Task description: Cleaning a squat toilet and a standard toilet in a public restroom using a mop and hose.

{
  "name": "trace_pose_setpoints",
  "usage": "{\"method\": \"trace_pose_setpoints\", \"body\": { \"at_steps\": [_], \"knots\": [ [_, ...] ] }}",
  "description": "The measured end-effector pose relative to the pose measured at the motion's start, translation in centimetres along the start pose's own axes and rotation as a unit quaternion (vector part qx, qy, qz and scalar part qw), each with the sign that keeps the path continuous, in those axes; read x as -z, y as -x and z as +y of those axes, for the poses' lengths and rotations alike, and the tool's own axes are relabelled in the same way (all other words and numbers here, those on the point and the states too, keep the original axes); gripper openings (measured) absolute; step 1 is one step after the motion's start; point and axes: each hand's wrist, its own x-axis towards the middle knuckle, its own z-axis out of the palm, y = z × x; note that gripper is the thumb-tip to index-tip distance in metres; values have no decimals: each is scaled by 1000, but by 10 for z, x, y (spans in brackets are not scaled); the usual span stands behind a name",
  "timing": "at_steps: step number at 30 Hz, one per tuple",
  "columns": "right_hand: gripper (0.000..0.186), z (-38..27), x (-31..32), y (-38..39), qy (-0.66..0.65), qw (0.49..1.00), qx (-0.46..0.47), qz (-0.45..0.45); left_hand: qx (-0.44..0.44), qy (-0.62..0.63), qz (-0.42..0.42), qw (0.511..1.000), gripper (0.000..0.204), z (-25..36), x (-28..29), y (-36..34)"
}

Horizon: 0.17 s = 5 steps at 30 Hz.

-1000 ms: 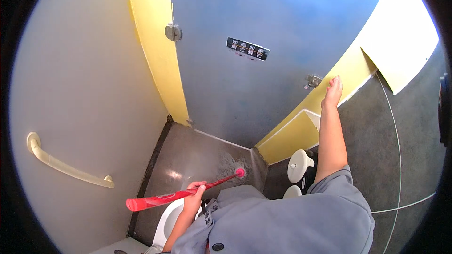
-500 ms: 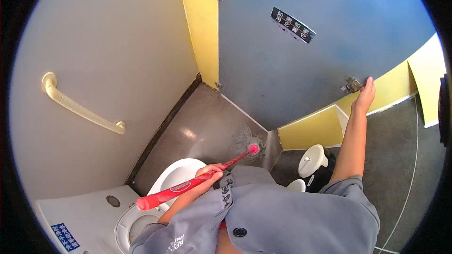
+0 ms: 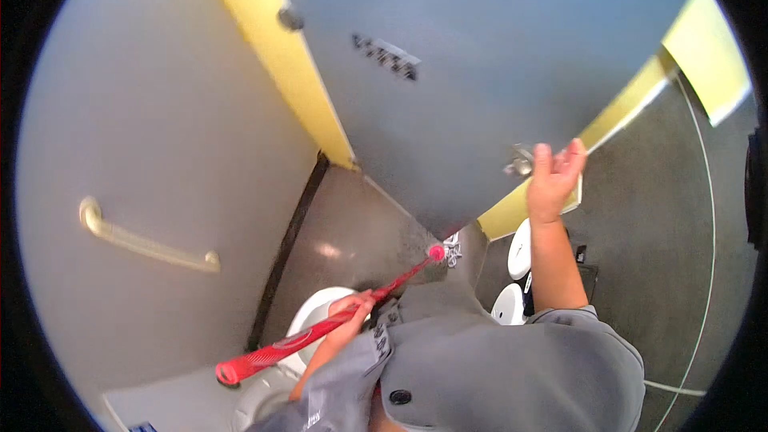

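My left hand (image 3: 349,314) is closed round the red handle of a mop (image 3: 300,339). The handle slants down to a pink joint (image 3: 436,253). Pale strands (image 3: 454,250) show beside that joint on the floor, near the lower corner of a grey-blue cubicle door (image 3: 456,112). My right hand (image 3: 555,180) is raised at the door's free edge, thumb and fingers apart and holding nothing. Close by its thumb is a metal latch (image 3: 522,160). Whether the palm touches the door edge I cannot tell.
At lower left stands a white toilet (image 3: 308,316) beside a grey wall with a cream grab bar (image 3: 148,248). Below my right forearm are two white round lids (image 3: 520,250). A yellow panel (image 3: 512,212) and a thin pale line (image 3: 710,216) lie beyond the door.
My right hand has turned and its fingers have spread beside the latch. The mop strands now show right of the pink joint, no longer left. The whole view has shifted and blurred.
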Motion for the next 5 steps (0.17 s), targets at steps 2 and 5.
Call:
{"method": "trace_pose_setpoints", "body": {
  "at_steps": [2,5],
  "knots": [
    [43,4,18,-4,-31,998,-38,-37,31,-26,-46,998,8,-5,-3,9],
    [42,-2,8,-4,-65,995,-4,-71,-110,68,-130,983,14,-39,25,46]
  ]
}}
